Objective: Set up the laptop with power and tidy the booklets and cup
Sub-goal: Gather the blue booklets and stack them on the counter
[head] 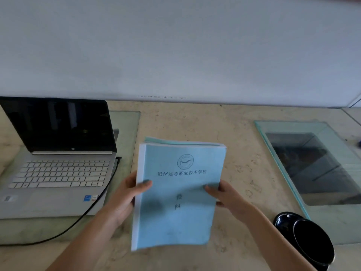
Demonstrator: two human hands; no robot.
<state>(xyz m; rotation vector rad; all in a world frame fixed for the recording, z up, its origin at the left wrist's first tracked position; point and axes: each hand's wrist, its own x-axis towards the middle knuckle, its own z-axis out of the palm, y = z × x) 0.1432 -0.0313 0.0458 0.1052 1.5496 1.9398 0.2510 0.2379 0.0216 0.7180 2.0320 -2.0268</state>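
Observation:
I hold a stack of light-blue booklets (pixel 179 194) above the middle of the beige table (pixel 238 145). My left hand (pixel 127 198) grips the stack's left, bound edge. On its right edge is my right hand (pixel 224 196), thumb on the cover. A silver laptop (pixel 56 173) stands open at the left, its screen dark. A black power cable (pixel 93 204) runs from the laptop's right side down toward the table's front left. A black cup (pixel 310 241) stands at the lower right, just beside my right forearm.
A glass pane (pixel 125 133) lies under the laptop. Another glass pane (pixel 304 163) covers a dark recess at the right. A pale wall (pixel 175 55) closes off the table's far edge.

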